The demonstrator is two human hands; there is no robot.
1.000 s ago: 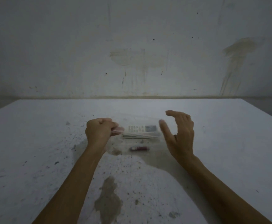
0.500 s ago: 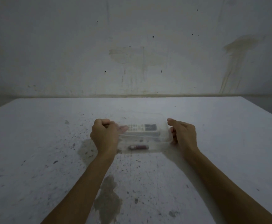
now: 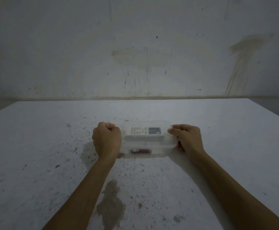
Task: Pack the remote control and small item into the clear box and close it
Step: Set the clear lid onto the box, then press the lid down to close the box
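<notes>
Remote control [image 3: 144, 133] lies flat inside the clear box [image 3: 158, 153], long axis parallel to the tabletop's [image 3: 218, 130] far edge, display end toward the right, keypad toward the left. Small item [image 3: 141, 150], a dark red tube, lies parallel on the near side. Box sits mid-tabletop. Left hand [image 3: 106, 141] fisted at the box's left end; right hand [image 3: 187, 138], fingers curled, grips the right end.
</notes>
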